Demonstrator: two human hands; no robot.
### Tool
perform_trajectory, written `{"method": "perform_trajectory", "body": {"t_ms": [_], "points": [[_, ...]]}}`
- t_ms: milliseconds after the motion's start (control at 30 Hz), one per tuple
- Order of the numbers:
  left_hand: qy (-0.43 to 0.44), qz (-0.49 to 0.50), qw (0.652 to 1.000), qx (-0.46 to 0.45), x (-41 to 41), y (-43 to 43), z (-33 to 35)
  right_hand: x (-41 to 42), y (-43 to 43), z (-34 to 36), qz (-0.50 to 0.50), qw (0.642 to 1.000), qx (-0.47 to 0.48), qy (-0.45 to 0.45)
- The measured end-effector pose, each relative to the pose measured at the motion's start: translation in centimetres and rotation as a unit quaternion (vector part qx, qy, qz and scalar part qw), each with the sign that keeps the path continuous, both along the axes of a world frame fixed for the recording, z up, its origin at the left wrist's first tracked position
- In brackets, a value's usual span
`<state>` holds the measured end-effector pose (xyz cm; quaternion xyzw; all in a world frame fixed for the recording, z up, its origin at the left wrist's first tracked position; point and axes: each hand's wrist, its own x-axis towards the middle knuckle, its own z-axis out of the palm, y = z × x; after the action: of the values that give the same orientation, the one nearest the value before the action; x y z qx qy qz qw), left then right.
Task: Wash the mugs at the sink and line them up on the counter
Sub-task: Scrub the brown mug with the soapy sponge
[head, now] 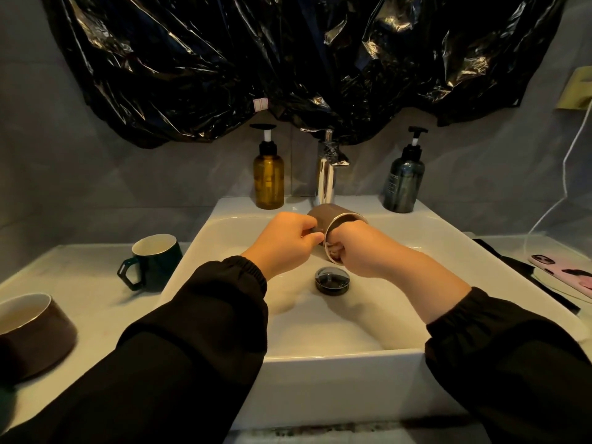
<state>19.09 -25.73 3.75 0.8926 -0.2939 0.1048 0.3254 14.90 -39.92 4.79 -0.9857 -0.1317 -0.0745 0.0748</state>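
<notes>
Here left hand (288,240) grips brown mug (326,214), right hand (358,248) reaches inside.

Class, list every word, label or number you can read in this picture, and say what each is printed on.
"POO": the end of a word on the dark pump bottle; the rest curves out of sight.
Smaller lines under it: too blurred to read.
White tag on the black plastic sheet: nothing legible.
Amber pump bottle: no lettering visible.

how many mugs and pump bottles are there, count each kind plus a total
mugs: 3 (held brown mug, dark green mug, lower-left brown mug)
pump bottles: 2 (amber bottle, dark grey bottle)
total: 5
</notes>
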Motion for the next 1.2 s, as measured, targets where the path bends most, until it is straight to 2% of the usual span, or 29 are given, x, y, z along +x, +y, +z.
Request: {"method": "perform_trajectory", "body": {"t_ms": [33, 100, 167, 200, 233, 267, 333, 433, 533, 600, 667, 733, 800, 867, 933, 967, 1033, 1067, 1100, 1167, 1200], "points": [[-0.003, 0.002, 1.000, -0.005, 0.0, 0.0, 0.0, 0.0, -0.3, 0.2, 0.004, 1.000, 0.026, -0.001], [0.012, 0.019, 0.999, -0.031, 0.4, 0.1, -0.1, 0.1, -1.3, 0.6, -0.006, 0.985, 0.172, -0.025], [0.093, 0.047, 0.986, -0.131, 1.0, 0.4, 0.1, 0.3, -2.2, 1.0, -0.039, 0.928, 0.347, -0.131], [0.168, 0.062, 0.960, -0.214, 1.1, 0.6, 0.2, 0.4, -2.6, 1.0, -0.069, 0.891, 0.406, -0.190], [0.251, 0.074, 0.918, -0.297, 1.3, 0.9, 0.4, 0.5, -2.9, 1.0, -0.101, 0.864, 0.433, -0.235], [0.328, 0.074, 0.866, -0.369, 1.4, 1.3, 0.5, 0.8, -3.0, 0.7, -0.124, 0.850, 0.445, -0.255], [0.431, 0.057, 0.776, -0.457, 1.6, 1.8, 0.5, 1.4, -2.9, 0.1, -0.105, 0.851, 0.454, -0.243], [0.504, 0.023, 0.708, -0.494, 1.8, 1.7, 0.5, 1.7, -1.2, -0.7, 0.033, 0.898, 0.382, -0.214], [0.548, -0.002, 0.649, -0.528, 1.9, 2.0, 0.7, 1.7, -0.6, -1.3, 0.150, 0.923, 0.225, -0.274], [0.562, -0.017, 0.626, -0.541, 2.1, 2.4, 0.9, 1.7, -0.9, -1.7, 0.174, 0.933, 0.124, -0.289], [0.571, -0.024, 0.614, -0.545, 2.1, 2.6, 0.9, 1.7, -0.9, -2.0, 0.186, 0.933, 0.086, -0.297], [0.578, -0.034, 0.603, -0.548, 2.0, 2.6, 1.0, 1.7, -0.5, -1.6, 0.170, 0.926, 0.147, -0.303], [0.580, -0.041, 0.596, -0.553, 1.7, 2.7, 1.1, 1.8, -0.2, -0.9, 0.126, 0.906, 0.308, -0.261], [0.580, -0.046, 0.591, -0.559, 1.3, 2.7, 1.1, 2.1, -0.2, -0.7, 0.032, 0.857, 0.484, -0.176], [0.577, -0.050, 0.591, -0.562, 0.9, 2.7, 1.0, 2.8, -0.4, -0.8, -0.045, 0.783, 0.616, -0.070], [0.574, -0.052, 0.592, -0.563, 0.7, 2.6, 0.9, 2.9, -0.5, -0.9, -0.070, 0.735, 0.674, -0.017], [0.563, -0.058, 0.595, -0.571, 0.3, 2.4, 0.8, 2.8, -0.6, -0.9, -0.123, 0.604, 0.781, 0.099], [0.552, -0.061, 0.597, -0.579, 0.2, 2.2, 0.9, 2.7, -0.4, -0.9, -0.143, 0.544, 0.812, 0.156], [0.536, -0.062, 0.604, -0.587, 0.0, 2.0, 1.1, 2.3, 0.0, -0.8, -0.144, 0.498, 0.830, 0.206], [0.483, -0.053, 0.645, -0.590, -0.4, 1.8, 1.5, 1.5, 1.0, -0.5, -0.124, 0.453, 0.845, 0.255], [0.446, -0.042, 0.680, -0.581, -0.5, 1.8, 1.5, 1.3, 1.4, -0.3, -0.120, 0.456, 0.844, 0.257]]}}
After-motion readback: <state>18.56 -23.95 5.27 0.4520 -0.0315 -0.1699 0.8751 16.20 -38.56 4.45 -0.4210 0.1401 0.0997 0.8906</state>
